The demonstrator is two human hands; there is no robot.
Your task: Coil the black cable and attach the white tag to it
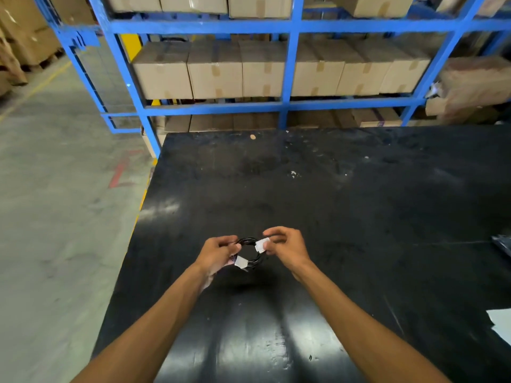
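A small coil of black cable [250, 240] hangs between both hands just above the black table [331, 205]. My left hand [217, 254] grips the coil's left side, and a white tag [241, 262] sits on the coil's lower left by its fingers. My right hand [284, 248] pinches a second white tag [261, 244] against the coil's upper right. Part of the coil is hidden behind the fingers.
A blue steel rack [293, 64] with several cardboard boxes [214, 71] stands behind the table's far edge. White paper [502, 324] and a dark object [503, 243] lie at the table's right edge. Concrete floor [55, 189] runs along the left.
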